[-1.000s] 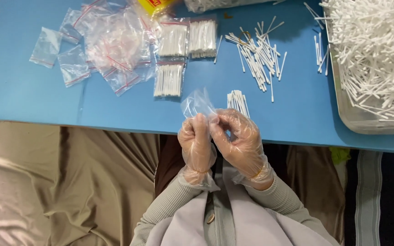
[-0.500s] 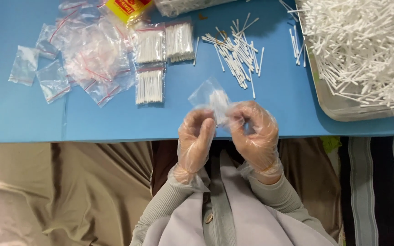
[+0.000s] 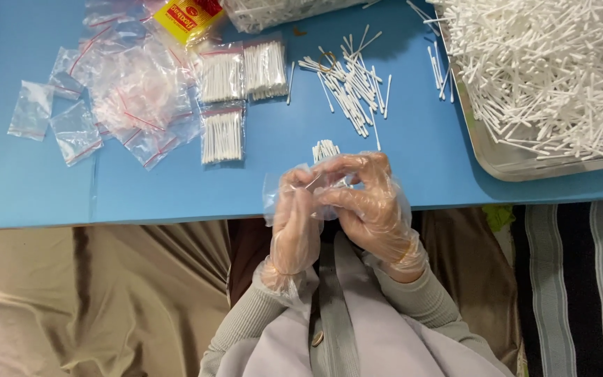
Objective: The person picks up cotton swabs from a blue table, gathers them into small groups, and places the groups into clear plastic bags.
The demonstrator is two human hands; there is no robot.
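My left hand (image 3: 294, 227) and my right hand (image 3: 368, 206), both in thin clear gloves, meet over the near edge of the blue table (image 3: 36, 188). Together they pinch a small clear zip bag (image 3: 313, 183) between the fingertips. Just beyond the fingers lies a small bundle of white cotton swabs (image 3: 325, 149) on the table. Whether any swabs are inside the held bag I cannot tell.
A loose pile of swabs (image 3: 350, 87) lies mid-table. A metal tray (image 3: 518, 164) heaped with swabs fills the right. Three filled swab bags (image 3: 222, 132) and several empty zip bags (image 3: 130, 98) lie left. A yellow packet (image 3: 188, 17) sits at the far edge.
My hands have lowered the small bag toward the table edge and drawn closer together. The camera view has shifted, so the table items sit lower and to the left.
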